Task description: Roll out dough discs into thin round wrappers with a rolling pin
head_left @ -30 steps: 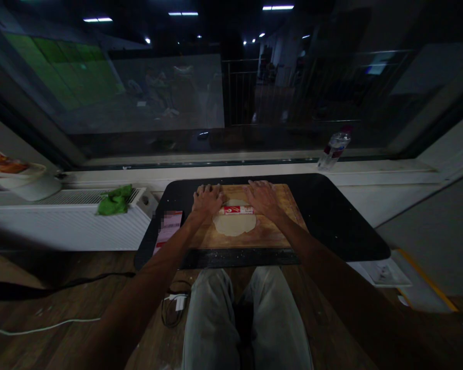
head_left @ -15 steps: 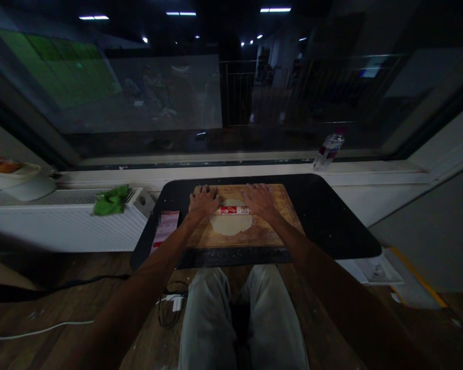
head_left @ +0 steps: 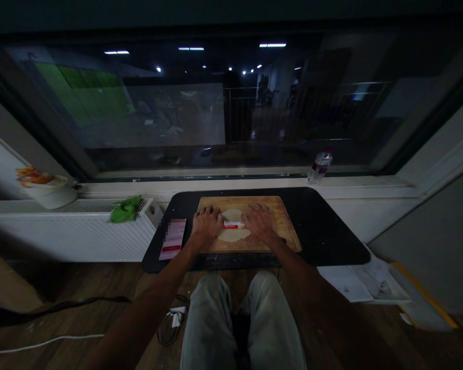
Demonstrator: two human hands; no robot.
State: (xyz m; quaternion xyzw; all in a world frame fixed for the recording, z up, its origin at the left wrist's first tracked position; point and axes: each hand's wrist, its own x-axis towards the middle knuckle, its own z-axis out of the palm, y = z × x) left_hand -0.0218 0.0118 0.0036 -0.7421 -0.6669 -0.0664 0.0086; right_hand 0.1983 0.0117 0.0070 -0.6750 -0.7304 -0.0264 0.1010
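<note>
Counts first. You have one wooden board (head_left: 283, 226) in front of you, on one black table (head_left: 324, 226). On the board: one sheet of dough (head_left: 233, 236), pale, thin and roughly round, lying left of the board's middle, and one slim rolling rod (head_left: 232, 225) with a red-and-white label, set crosswise over the dough. Two hands, both yours, are over the board.

Around the board, one of each: a flat pink-faced item (head_left: 173, 239), part of it pixelated, on the table left of the board; a green cloth (head_left: 125, 209), farther left, on top of a white radiator (head_left: 81, 236); a white pot (head_left: 54, 192), left of the board beyond the cloth; a clear bottle (head_left: 319, 167) on the sill, past the board's far right corner. Your two knees (head_left: 237, 303) sit below the board's near edge.

Pose: both your arms reach forward from the board's near side and converge on it, palms down. Your left hand (head_left: 207, 222) lies over the rod's left end, mostly opened out, fingers pointing to the board's far edge. Your right hand (head_left: 260, 220) covers the rod's right end, flat, fingers extended and slightly spread. Neither hand is wrapped round the rod as far as visible; the contact under the palms is hidden, so thumb position cannot be told.
</note>
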